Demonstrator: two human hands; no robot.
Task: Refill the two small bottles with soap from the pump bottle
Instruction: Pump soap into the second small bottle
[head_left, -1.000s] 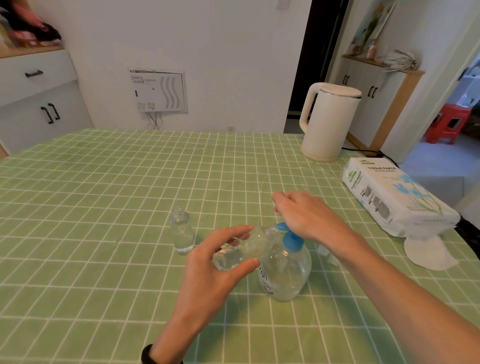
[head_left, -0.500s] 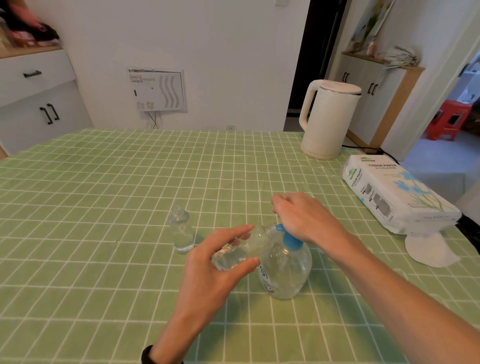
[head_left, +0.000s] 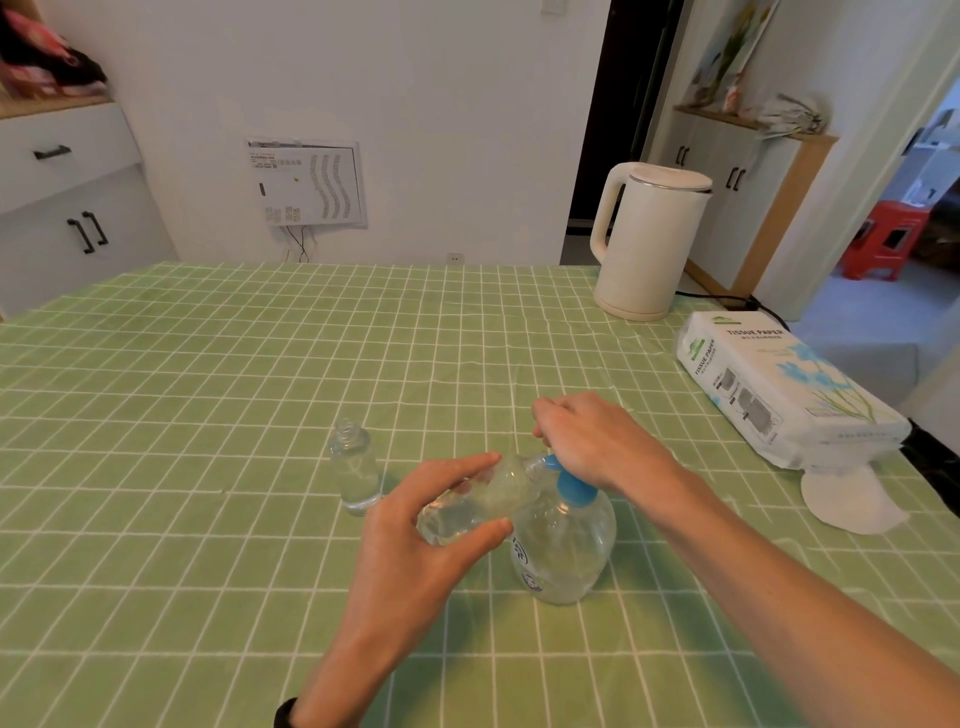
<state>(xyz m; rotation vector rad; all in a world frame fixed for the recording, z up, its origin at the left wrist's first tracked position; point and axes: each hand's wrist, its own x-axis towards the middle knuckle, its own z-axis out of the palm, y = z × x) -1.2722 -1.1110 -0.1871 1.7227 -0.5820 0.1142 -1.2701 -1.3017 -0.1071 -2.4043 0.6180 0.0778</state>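
A round clear pump bottle (head_left: 563, 551) with a blue pump collar stands on the green checked tablecloth (head_left: 208, 374). My right hand (head_left: 592, 441) rests on top of its pump head, fingers curled over it, hiding the nozzle. My left hand (head_left: 415, 540) grips a small clear bottle (head_left: 472, 501), tilted on its side with its mouth against the pump spout. A second small clear bottle (head_left: 356, 475) stands upright and uncapped to the left, apart from both hands.
A cream electric kettle (head_left: 644, 239) stands at the table's far right. A tissue paper pack (head_left: 779, 395) lies at the right edge, with a white round pad (head_left: 852, 501) in front of it. White cabinets stand beyond the table.
My right hand has sunk slightly onto the pump head. My left hand and the tilted small bottle stay in place.
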